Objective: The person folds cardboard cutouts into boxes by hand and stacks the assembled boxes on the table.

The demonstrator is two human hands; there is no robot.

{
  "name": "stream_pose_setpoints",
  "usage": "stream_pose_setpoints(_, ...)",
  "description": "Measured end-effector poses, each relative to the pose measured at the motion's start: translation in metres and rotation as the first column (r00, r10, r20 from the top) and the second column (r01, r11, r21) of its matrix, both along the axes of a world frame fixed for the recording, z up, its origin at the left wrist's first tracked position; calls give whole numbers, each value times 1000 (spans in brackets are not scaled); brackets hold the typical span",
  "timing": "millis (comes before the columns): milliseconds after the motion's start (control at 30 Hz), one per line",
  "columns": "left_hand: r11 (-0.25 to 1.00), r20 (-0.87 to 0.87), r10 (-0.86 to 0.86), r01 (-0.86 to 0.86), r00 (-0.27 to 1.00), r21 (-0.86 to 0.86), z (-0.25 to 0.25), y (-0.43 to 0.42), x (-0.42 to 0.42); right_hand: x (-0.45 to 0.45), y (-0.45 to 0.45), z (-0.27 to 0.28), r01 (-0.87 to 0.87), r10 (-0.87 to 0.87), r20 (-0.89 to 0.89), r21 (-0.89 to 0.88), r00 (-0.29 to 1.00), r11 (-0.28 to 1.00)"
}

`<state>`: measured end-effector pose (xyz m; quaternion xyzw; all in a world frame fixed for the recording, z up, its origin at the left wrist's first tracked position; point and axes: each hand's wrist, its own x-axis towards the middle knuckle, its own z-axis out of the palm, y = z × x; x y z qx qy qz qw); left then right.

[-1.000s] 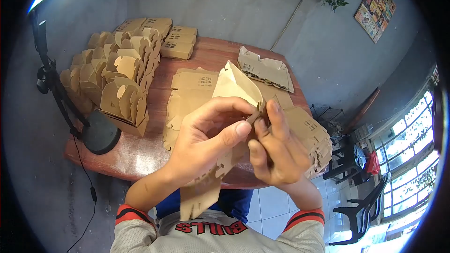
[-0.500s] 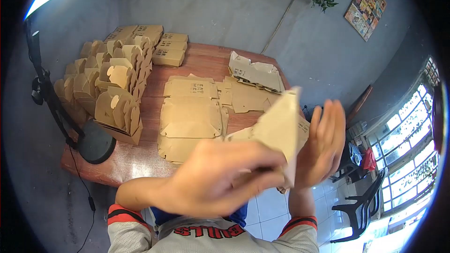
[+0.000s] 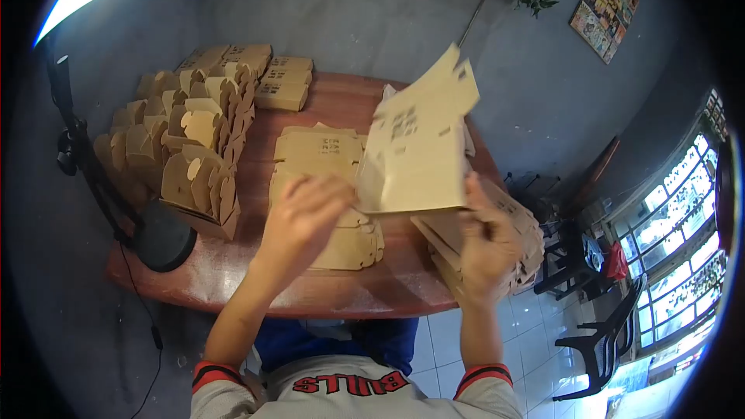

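A partly folded cardboard box [image 3: 419,147] with dark print is held up over the table, its flaps pointing up and away. My right hand [image 3: 489,240] grips its lower right corner, thumb in front. My left hand [image 3: 310,206] is at its lower left edge, fingers curled and smeared by motion; whether it grips the box is hard to tell. Beneath and left of the box lie flat printed cardboard sheets [image 3: 318,153]. Under my right hand is a pile of flat cardboard [image 3: 516,221].
Rows of folded cardboard boxes [image 3: 198,186] stand at the table's left, with closed boxes [image 3: 283,93] behind them. A black lamp base [image 3: 161,237] sits near the left edge. A black chair [image 3: 601,349] stands on the floor at right.
The cardboard has swung up and left and now shows its printed, broad side. My right hand has moved from beside it to its lower corner; my left hand has moved back left.
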<state>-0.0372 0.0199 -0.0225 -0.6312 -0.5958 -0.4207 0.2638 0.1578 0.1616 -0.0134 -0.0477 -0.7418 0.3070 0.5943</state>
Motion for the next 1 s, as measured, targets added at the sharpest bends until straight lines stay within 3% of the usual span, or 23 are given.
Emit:
stream_pose_setpoints(33, 981, 2, 194, -194, 981, 11, -8, 3, -1, -13, -5, -14, 78, -79, 7, 92, 997, 993)
stream_pose_setpoints(133, 982, 418, 157, -185, 895, 27, -32, 7, 6, -48, -17, -57, 177, -190, 25, 264, 981, 948)
stream_pose_setpoints(167, 997, 659, 34, -71, 751, 30, -35, 6, 14, -55, -20, -69, 146, -166, 46, 296, 985, 944)
stream_pose_setpoints(200, 996, 797, -86, 57, 599, 64, -41, 4, 19, -60, -25, -82, 112, -142, 68, 326, 988, 939)
stream_pose_setpoints(267, 940, 944, -270, 265, 189, 215, -53, 4, 24, -64, -31, -91, 48, -93, 122, 334, 988, 941)
stream_pose_setpoints(300, 943, 945, -262, 262, 196, 208, -58, 3, 24, -63, -33, -91, 21, -72, 154, 307, 985, 951)
stream_pose_setpoints(400, 922, 962, -270, 297, 36, 247, -63, -3, 19, -54, -38, -82, -62, 7, 278, 192, 960, 979)
stream_pose_setpoints(467, 909, 960, -277, 334, 45, 247, -63, -5, 18, -50, -37, -77, -120, 47, 350, 190, 936, 974)
stream_pose_setpoints(667, 921, 964, -225, 355, 143, 162, -63, -4, 22, -48, -35, -78, -87, 84, 296, -3, 951, 996)
stream_pose_setpoints(800, 916, 965, -233, 359, 118, 178, -68, -2, 28, -54, -40, -88, -94, 164, 183, -342, 969, 935)
stream_pose_setpoints(900, 856, 952, -300, 422, -65, 299, -76, 0, 24, -59, -42, -85, -112, 187, 124, -454, 974, 884)
stream_pose_setpoints(1000, 827, 935, -312, 437, -167, 354, -81, 2, 21, -59, -49, -83, -100, 180, 115, -497, 977, 862)
